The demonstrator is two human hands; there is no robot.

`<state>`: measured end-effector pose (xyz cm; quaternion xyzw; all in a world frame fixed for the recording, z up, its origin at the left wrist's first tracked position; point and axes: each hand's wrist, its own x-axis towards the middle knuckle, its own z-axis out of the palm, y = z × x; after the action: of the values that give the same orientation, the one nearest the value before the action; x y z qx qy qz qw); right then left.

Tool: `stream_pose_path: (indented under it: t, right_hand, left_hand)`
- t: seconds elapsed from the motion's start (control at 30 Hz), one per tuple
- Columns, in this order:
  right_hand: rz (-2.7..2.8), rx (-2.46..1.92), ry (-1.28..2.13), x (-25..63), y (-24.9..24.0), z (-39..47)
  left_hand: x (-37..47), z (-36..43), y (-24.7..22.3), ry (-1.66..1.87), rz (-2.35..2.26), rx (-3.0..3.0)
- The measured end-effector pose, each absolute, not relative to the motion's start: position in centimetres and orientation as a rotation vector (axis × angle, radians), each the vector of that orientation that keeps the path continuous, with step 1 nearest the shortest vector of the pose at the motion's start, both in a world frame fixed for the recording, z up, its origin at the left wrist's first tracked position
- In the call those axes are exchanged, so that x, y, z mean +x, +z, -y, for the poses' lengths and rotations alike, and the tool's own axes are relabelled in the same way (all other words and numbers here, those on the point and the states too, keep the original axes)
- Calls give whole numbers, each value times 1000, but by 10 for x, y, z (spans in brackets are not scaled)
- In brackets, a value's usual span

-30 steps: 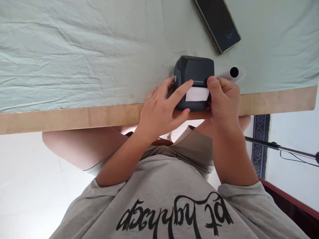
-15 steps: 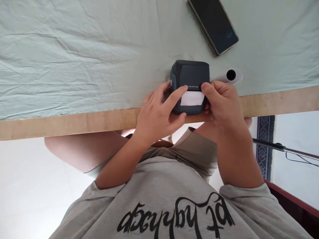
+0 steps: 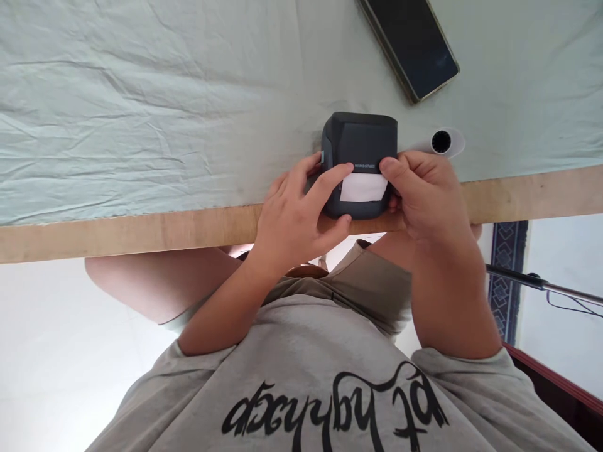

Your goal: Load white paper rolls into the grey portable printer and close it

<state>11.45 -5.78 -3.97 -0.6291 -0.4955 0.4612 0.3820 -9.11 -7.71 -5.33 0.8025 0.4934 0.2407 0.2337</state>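
Note:
A dark label printer (image 3: 366, 141) stands at the near edge of the table, with a white label (image 3: 362, 188) sticking out of its front slot. My left hand (image 3: 296, 210) holds the printer's left side, its fingers spread around the corner. The left index fingertip rests on top, at the label's upper left corner, and the thumb lies by the front edge. With fingers curled, my right hand (image 3: 424, 191) grips the printer's right side. Its thumb presses at the label's upper right corner; whether it pinches the label too I cannot make out, as the other fingertips are partly hidden.
A black smartphone (image 3: 411, 47) lies beyond the printer, to the right. Beside my right hand is a white rounded device with a black round end (image 3: 441, 142). A pale green cloth (image 3: 164, 113) covers the table up to its bare wooden edge (image 3: 117, 230).
The view has shifted slightly, so the phone and the white device appear a little further right. Both hands keep their places on the printer, and the label looks much the same.

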Motion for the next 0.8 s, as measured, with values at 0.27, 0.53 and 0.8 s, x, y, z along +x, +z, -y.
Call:
stream_pose_path:
  t: [0.27, 0.53, 0.8]
  right_hand:
    - [1256, -1570, 1162, 113, -43, 60]
    - [1158, -1170, 882, 120, -71, 75]
    - [1107, -1251, 908, 122, -74, 79]
  left_hand:
    - [-87, 75, -52, 683, -1387, 2176]
    - [-89, 78, -56, 683, -1366, 2181]
    - [-89, 79, -57, 691, -1371, 2168]
